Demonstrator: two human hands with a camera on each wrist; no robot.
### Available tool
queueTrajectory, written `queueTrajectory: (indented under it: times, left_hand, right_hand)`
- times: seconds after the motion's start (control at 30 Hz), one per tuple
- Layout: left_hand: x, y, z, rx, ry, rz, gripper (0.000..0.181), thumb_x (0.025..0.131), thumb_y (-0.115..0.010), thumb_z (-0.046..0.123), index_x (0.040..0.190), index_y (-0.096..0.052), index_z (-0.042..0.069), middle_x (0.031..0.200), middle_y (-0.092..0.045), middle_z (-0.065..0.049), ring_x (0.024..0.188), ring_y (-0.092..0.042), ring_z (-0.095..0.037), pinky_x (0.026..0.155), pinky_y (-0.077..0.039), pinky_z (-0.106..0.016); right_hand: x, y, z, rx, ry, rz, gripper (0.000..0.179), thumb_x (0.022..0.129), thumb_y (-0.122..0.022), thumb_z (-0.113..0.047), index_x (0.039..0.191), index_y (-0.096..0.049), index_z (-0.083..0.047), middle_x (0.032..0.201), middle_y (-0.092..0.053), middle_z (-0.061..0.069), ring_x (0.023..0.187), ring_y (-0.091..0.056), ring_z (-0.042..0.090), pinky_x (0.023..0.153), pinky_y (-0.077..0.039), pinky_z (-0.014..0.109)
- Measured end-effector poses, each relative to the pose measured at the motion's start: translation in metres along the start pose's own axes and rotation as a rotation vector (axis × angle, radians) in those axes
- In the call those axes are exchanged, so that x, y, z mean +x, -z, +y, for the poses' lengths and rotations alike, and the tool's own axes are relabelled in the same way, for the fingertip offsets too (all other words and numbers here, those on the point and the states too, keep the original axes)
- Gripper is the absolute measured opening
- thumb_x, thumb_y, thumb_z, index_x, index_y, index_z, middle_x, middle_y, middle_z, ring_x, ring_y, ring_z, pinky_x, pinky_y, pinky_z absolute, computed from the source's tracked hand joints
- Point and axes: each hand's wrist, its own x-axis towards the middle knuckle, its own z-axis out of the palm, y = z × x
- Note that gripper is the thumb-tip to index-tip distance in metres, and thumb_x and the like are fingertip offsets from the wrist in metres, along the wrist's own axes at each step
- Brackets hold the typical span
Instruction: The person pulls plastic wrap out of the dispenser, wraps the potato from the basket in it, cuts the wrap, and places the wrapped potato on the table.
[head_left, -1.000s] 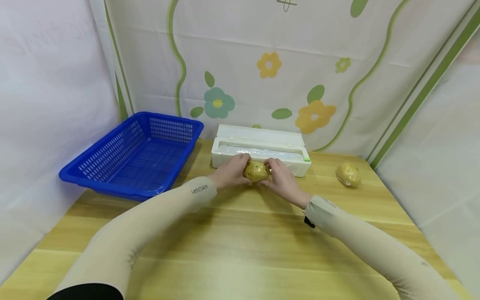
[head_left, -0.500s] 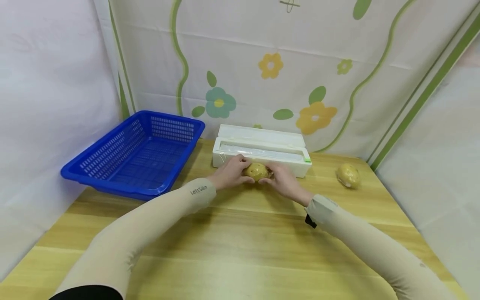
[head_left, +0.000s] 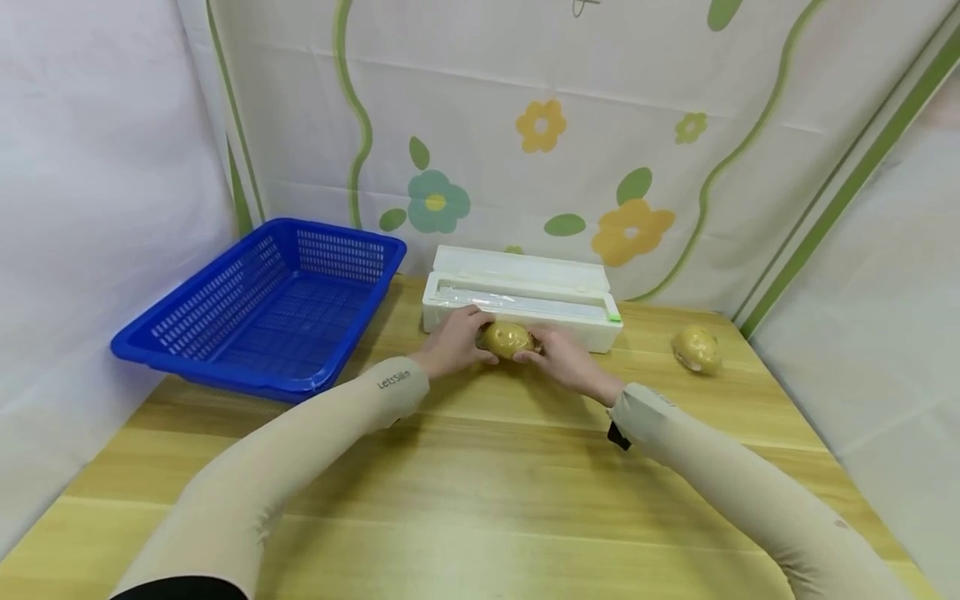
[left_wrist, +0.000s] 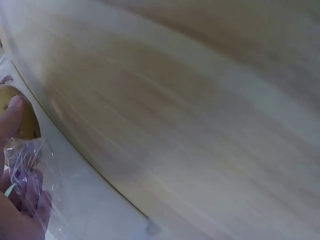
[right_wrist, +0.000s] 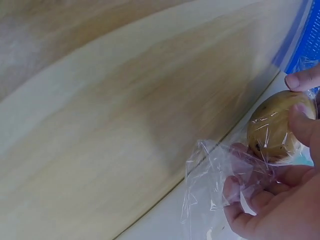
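A potato (head_left: 507, 340) wrapped in clear film is held between both hands, just in front of the white box (head_left: 525, 321). My left hand (head_left: 454, 343) grips its left end, thumb at the near side. The right hand (head_left: 564, 360) holds the other end. In the right wrist view, the right thumb presses the potato (right_wrist: 270, 125), while loose plastic wrap (right_wrist: 205, 185) hangs over the curled fingers below. The left wrist view catches the potato (left_wrist: 31, 120) at its left edge, with crinkled plastic wrap (left_wrist: 30, 160) over the fingers.
A blue plastic basket (head_left: 352, 354) stands at the left on the wooden table (head_left: 480, 500). The white box has its lid raised, with a film roll (head_left: 517, 303) inside. Another film-wrapped potato (head_left: 697, 349) lies at the right. A flower-printed curtain (head_left: 480, 100) rises behind.
The potato has shifted and turned slightly in the hands, and both hands have moved slightly to the left. The basket, the box and the other potato stay put.
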Motion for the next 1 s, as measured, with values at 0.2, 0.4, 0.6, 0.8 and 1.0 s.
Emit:
queueTrajectory:
  times: [0.2, 0.4, 0.6, 0.8, 1.0]
  left_hand:
    - [0.005, 0.001, -0.001, -0.008, -0.025, -0.018, 0.051, 0.076, -0.086, 0.037, 0.114, -0.069, 0.008, 0.103, -0.067, -0.007, 0.093, -0.060, -0.021, 0.082, -0.049, -0.034]
    - [0.002, -0.001, 0.002, -0.075, -0.008, -0.061, 0.042, 0.083, -0.081, 0.034, 0.112, -0.067, 0.007, 0.104, -0.069, -0.005, 0.093, -0.062, -0.018, 0.080, -0.049, -0.032]
    - [-0.004, -0.010, 0.001, -0.188, 0.076, -0.198, 0.046, 0.094, -0.066, 0.040, 0.119, -0.054, 0.005, 0.097, -0.062, -0.006, 0.082, -0.059, -0.016, 0.071, -0.049, -0.030]
    - [0.005, -0.003, 0.002, -0.145, 0.047, -0.254, 0.048, 0.100, -0.056, 0.040, 0.132, -0.053, 0.003, 0.108, -0.064, -0.009, 0.093, -0.062, -0.019, 0.081, -0.048, -0.035]
    - [0.004, -0.004, 0.000, -0.169, 0.005, -0.250, 0.045, 0.100, -0.059, 0.035, 0.133, -0.055, 0.005, 0.105, -0.064, -0.005, 0.091, -0.059, -0.015, 0.079, -0.046, -0.032]
  right_hand:
    - [0.003, 0.004, 0.006, 0.101, -0.024, -0.059, 0.027, 0.097, -0.063, -0.028, 0.114, -0.067, -0.007, 0.109, -0.066, 0.006, 0.095, -0.060, 0.020, 0.083, -0.049, 0.040]
    - [0.003, 0.008, 0.004, 0.102, -0.027, -0.078, 0.026, 0.100, -0.059, -0.030, 0.105, -0.069, -0.006, 0.099, -0.066, 0.006, 0.085, -0.059, 0.019, 0.079, -0.049, 0.039]
    - [0.002, 0.008, 0.005, 0.128, -0.089, -0.120, 0.047, 0.106, -0.047, -0.033, 0.070, -0.052, -0.004, 0.060, -0.041, 0.002, 0.052, -0.035, 0.014, 0.053, -0.035, 0.030]
    - [0.005, 0.012, 0.003, 0.204, -0.146, -0.101, 0.052, 0.106, -0.045, -0.036, 0.070, -0.052, 0.000, 0.056, -0.036, -0.002, 0.050, -0.030, 0.012, 0.052, -0.032, 0.029]
    - [0.001, 0.013, 0.002, 0.170, -0.157, -0.074, 0.051, 0.101, -0.055, -0.041, 0.061, -0.047, -0.010, 0.052, -0.036, -0.003, 0.047, -0.032, 0.011, 0.049, -0.032, 0.027]
